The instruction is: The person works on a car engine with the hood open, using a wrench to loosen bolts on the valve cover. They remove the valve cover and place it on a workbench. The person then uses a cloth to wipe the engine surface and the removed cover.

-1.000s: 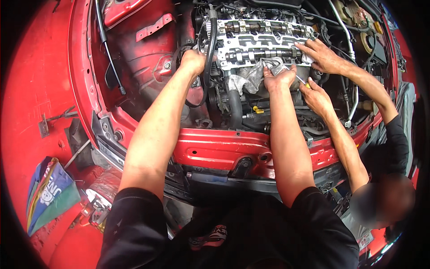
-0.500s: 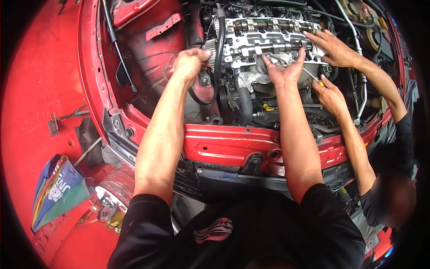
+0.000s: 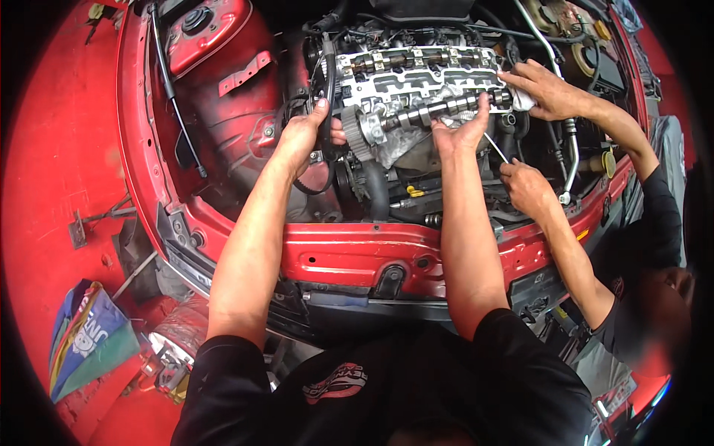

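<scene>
A camshaft (image 3: pixel 428 117) with a toothed pulley (image 3: pixel 355 132) on its left end lies tilted above the near side of the cylinder head (image 3: pixel 401 87). My left hand (image 3: pixel 299 140) is at the pulley, fingers against its left side and thumb raised by a black hose (image 3: pixel 327 82). Palm up, my right hand (image 3: pixel 461 138) grips the shaft from below near its right part. A co-worker's hand (image 3: pixel 547 91) reaches the shaft's right end beside a pale cloth (image 3: pixel 523 99). Their other hand (image 3: pixel 529 190) holds a thin metal tool (image 3: pixel 496 147), its handle hidden in the fist.
The red front crossmember (image 3: pixel 349 256) runs between me and the engine. A second camshaft (image 3: pixel 416 59) sits on the far side of the head. Left are the bonnet strut (image 3: pixel 175 97) and red inner wing. The co-worker leans in from the right.
The camshaft and its pulley have come up out of the head toward me, my hands on them. The co-worker's tool hand has shifted slightly left and closed over the yellow handle.
</scene>
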Demonstrator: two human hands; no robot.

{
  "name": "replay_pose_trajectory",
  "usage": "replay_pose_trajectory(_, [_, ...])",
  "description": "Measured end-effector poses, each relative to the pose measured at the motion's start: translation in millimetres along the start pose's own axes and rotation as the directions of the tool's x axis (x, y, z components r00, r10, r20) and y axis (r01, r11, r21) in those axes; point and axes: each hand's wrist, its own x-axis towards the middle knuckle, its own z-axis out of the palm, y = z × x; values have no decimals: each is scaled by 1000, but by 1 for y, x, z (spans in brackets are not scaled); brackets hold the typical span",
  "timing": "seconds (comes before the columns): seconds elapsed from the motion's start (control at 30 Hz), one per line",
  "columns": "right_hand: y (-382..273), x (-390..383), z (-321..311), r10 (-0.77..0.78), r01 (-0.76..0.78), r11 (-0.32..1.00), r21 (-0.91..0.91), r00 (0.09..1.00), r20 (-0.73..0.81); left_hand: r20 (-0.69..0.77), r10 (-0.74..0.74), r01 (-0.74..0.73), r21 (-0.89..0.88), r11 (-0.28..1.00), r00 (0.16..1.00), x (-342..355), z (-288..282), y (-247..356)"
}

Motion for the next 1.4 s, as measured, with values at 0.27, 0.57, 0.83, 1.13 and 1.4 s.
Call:
replay_pose_trajectory(0.27, [-24,-32,11,-69,64,991,-121,997,-37,-207,857,-495,742,452,472,-84,38,23])
replay_pose_trajectory(0.57, [-87,-101,30,127,-122,990,-66,989,79,617,-233,-236,582,778,752,37,124,26])
replay_pose_trajectory(0.83, [-103,-126,34,110,-107,994,-26,980,167,830,-27,76,-18,997,558,-19,85,94])
replay_pose_trajectory(1.13, [-99,-138,44,73,-77,997,3,953,293,656,376,-756,541,369,654,-112,139,98])
replay_pose_trajectory(1.4, [-128,-194,79,128,-154,988,3,836,534,604,189,-617,656,435,774,-166,143,120])
